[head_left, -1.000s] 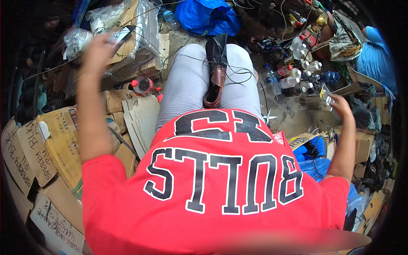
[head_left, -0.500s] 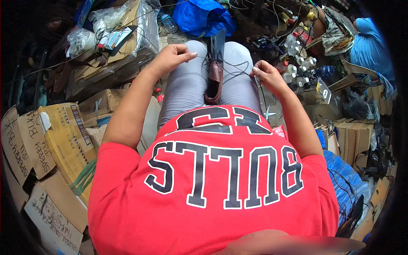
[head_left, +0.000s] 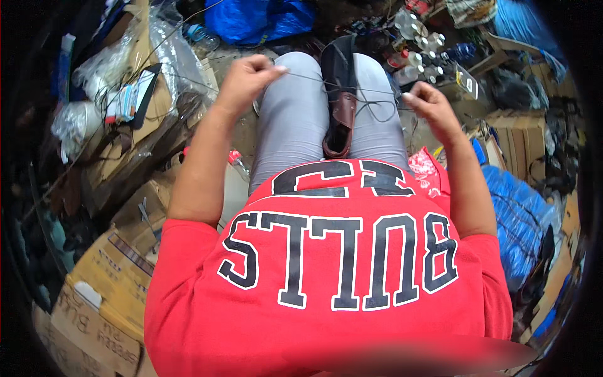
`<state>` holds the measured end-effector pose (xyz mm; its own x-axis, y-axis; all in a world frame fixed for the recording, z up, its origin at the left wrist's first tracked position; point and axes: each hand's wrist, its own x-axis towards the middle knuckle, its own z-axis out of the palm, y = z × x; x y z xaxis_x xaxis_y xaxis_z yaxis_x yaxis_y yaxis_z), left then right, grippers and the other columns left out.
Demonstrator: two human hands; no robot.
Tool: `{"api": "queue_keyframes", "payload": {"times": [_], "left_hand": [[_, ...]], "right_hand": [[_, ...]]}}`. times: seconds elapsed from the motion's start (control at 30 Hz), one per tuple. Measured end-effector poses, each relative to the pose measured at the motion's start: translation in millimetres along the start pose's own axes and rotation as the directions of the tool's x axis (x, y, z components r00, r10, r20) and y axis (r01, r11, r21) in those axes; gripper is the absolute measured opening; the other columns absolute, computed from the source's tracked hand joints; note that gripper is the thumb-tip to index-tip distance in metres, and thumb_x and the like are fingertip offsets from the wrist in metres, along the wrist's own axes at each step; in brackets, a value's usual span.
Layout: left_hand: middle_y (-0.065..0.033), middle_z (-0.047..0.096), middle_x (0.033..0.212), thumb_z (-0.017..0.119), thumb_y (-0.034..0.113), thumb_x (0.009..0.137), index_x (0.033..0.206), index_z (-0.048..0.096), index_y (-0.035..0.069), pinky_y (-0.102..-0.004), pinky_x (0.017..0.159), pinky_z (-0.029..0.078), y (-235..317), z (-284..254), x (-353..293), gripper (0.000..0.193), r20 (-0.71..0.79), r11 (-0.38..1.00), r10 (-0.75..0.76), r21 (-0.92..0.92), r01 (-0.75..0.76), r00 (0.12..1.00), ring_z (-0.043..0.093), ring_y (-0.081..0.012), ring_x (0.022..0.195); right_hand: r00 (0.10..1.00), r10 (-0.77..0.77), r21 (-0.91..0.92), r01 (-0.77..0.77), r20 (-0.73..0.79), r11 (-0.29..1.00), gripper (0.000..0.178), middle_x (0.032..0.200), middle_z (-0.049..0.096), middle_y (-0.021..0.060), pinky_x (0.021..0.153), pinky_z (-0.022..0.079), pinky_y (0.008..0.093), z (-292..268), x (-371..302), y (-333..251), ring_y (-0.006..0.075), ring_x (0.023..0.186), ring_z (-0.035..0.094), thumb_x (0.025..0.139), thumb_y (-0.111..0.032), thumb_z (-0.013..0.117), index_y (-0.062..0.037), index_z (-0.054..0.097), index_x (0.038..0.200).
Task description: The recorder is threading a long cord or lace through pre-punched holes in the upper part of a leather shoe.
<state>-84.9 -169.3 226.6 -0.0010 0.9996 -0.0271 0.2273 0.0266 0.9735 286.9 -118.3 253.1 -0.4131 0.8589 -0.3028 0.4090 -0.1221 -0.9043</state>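
Observation:
A brown leather shoe (head_left: 343, 108) with a black front part is clamped upright between my knees, its heel opening toward me. From its middle a dark thread (head_left: 375, 117) loops over my right thigh, and strands run out to both sides. My left hand (head_left: 251, 78), beside my left knee, pinches one strand between thumb and fingers. On the other side my right hand (head_left: 433, 108) pinches a strand near my right knee. Whether either hand also has a needle is too small to tell.
Cardboard boxes (head_left: 116, 276) crowd the left side. A blue tarp (head_left: 251, 22) lies ahead, and a blue plastic bundle (head_left: 512, 220) sits at right. Several small bottles (head_left: 414, 60) stand beyond my right hand. A person in blue (head_left: 524, 22) is at far right.
My view has shifted, so the surroundings sit lower on the left and higher on the right. Both hands remain apart, and the strand between the left hand and the shoe now looks straighter.

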Motion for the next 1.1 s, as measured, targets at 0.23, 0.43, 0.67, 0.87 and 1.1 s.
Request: {"api": "queue_keyframes", "payload": {"times": [0.23, 0.43, 0.67, 0.87, 1.1], "left_hand": [[0.0053, 0.049, 0.061, 0.074, 0.016, 0.077, 0.063, 0.059, 0.007, -0.0218, 0.054, 0.029, 10, -145, 3, 0.022, -0.541, 0.999, 0.048, 0.022, -0.042, 0.840, 0.038, -0.0041, 0.058], [-0.0012, 0.060, 0.070, 0.070, 0.020, 0.081, 0.082, 0.067, 0.003, -0.0212, 0.063, 0.037, -38, -232, -26, 0.017, -0.746, 0.985, 0.083, 0.162, 0.058, 0.661, 0.051, -0.0076, 0.065], [-0.0156, 0.061, 0.111, 0.067, 0.009, 0.076, 0.113, 0.060, 0.005, -0.0329, 0.088, 0.044, 50, -43, 4, 0.037, -0.421, 0.847, 0.470, 0.461, -0.263, 0.776, 0.057, -0.0262, 0.102], [-0.0113, 0.053, 0.123, 0.075, 0.011, 0.069, 0.108, 0.062, 0.010, -0.0337, 0.094, 0.043, 56, 106, 45, 0.041, 0.347, 0.758, 0.430, 0.363, -0.542, 0.834, 0.051, -0.0276, 0.113], [-0.0064, 0.053, 0.091, 0.077, 0.023, 0.070, 0.089, 0.067, 0.004, -0.0317, 0.079, 0.043, 49, 120, 86, 0.029, 0.661, 0.757, 0.044, 0.467, -0.457, 0.749, 0.054, -0.0233, 0.089]], "right_hand": [[0.874, 0.147, 0.008, -0.162, -0.463, 0.987, 0.025, 0.062, 0.040, -0.0072, 0.049, 0.027, 0.0212, -102, -77, 57, 0.0034, 0.054, 0.034, 0.082, -0.030, 0.068, -0.0132, 0.052, 0.070], [0.844, 0.287, -0.015, -0.328, -0.453, 0.944, 0.022, 0.064, 0.045, -0.0062, 0.049, 0.028, 0.0203, -136, -91, 98, 0.0031, 0.054, 0.035, 0.086, -0.032, 0.063, -0.0118, 0.057, 0.078], [0.888, 0.284, -0.199, -0.372, -0.362, 0.907, 0.036, 0.095, 0.059, 0.0033, 0.058, 0.040, 0.0224, -158, -59, 122, 0.0081, 0.062, 0.044, 0.090, -0.018, 0.053, -0.0104, 0.056, 0.124], [0.975, -0.223, -0.226, 0.213, -0.019, 0.951, 0.021, 0.088, 0.064, 0.0019, 0.077, 0.046, 0.0240, -25, 14, 18, 0.0109, 0.084, 0.058, 0.079, -0.003, 0.065, -0.0044, 0.067, 0.100], [0.940, -0.337, -0.245, 0.340, 0.055, 0.908, 0.011, 0.082, 0.059, 0.0018, 0.070, 0.048, 0.0248, 6, 31, 1, 0.0107, 0.077, 0.059, 0.075, 0.000, 0.068, -0.0055, 0.069, 0.084]]}}
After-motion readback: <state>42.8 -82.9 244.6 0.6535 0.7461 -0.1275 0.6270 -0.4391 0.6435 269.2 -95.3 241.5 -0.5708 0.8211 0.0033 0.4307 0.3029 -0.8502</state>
